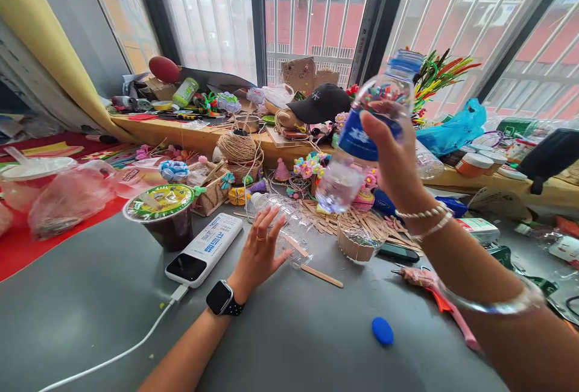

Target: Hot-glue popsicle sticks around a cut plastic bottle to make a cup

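Raised at the right, my right hand [393, 157] is wrapped round a clear plastic bottle [357, 132] with a blue label; the bottle is tilted, its open neck up. My left hand [262, 241], fingers spread, is beside a second clear bottle [292, 226] lying on the table; whether it touches that bottle I cannot tell. A wooden stick [322, 276] lies just right of my left hand. On the grey table [289, 338] a blue cap [382, 331] lies flat. A small cup ringed with wooden sticks [357, 244] stands below the raised bottle.
At the left are a lidded drink cup [167, 229] and a white power bank [208, 247] with a cable. A pink glue gun [425, 280] and a dark phone [397, 252] lie at the right. Behind are twine [237, 148], wooden sticks, flowers and a crowded sill with a black cap [323, 102].
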`<action>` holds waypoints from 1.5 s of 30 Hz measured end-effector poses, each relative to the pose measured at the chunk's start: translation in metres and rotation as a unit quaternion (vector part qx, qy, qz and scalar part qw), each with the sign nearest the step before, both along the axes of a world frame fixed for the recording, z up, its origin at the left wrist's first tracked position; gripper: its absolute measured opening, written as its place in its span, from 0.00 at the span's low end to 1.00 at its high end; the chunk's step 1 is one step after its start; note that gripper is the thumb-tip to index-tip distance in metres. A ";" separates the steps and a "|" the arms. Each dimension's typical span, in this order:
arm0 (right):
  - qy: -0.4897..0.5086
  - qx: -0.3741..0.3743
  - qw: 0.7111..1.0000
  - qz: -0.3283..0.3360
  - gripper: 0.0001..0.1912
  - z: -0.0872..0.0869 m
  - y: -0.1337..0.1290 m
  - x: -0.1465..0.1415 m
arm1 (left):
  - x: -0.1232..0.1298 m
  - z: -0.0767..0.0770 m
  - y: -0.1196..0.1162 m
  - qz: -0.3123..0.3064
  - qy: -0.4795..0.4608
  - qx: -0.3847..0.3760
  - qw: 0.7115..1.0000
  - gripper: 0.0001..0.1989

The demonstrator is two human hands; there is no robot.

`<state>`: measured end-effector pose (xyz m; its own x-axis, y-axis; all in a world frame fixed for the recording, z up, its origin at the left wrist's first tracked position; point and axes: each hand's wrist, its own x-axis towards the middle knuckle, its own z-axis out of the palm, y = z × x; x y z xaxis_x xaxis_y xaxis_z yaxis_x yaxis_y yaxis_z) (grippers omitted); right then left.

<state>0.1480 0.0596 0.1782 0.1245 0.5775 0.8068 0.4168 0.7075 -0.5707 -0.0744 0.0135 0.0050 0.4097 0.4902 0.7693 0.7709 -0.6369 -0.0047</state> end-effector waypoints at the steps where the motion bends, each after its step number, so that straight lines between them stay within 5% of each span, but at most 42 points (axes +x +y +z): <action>1: -0.010 -0.013 1.000 0.010 0.21 -0.003 -0.013 0.008 | 0.000 0.000 0.000 0.000 -0.001 -0.001 1.000 0.38; 5: -0.086 -0.105 0.989 0.049 0.23 -0.021 -0.065 0.035 | 0.001 0.000 -0.001 0.003 -0.002 -0.002 1.000 0.37; 11: -0.252 -0.155 0.954 -0.051 0.29 -0.048 -0.109 0.056 | 0.001 0.001 -0.003 0.001 -0.002 -0.007 1.000 0.37; 26: -0.377 -0.235 0.895 -0.038 0.31 -0.098 -0.120 0.037 | 0.001 0.001 -0.002 0.004 0.002 -0.013 1.000 0.38; 36: -0.372 -0.227 0.899 -0.045 0.30 -0.099 -0.119 0.039 | -0.001 0.002 -0.006 -0.019 0.092 -0.070 0.993 0.34; 45: -0.398 -0.250 0.882 -0.041 0.31 -0.100 -0.122 0.046 | -0.004 0.014 -0.010 -0.053 0.097 -0.147 0.983 0.44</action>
<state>0.1944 -0.0628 0.0783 -0.3081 0.9009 0.3056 0.8644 0.3993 -0.3057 -0.0788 0.0036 0.0195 0.5962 0.6262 0.5024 0.7026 -0.7098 0.0509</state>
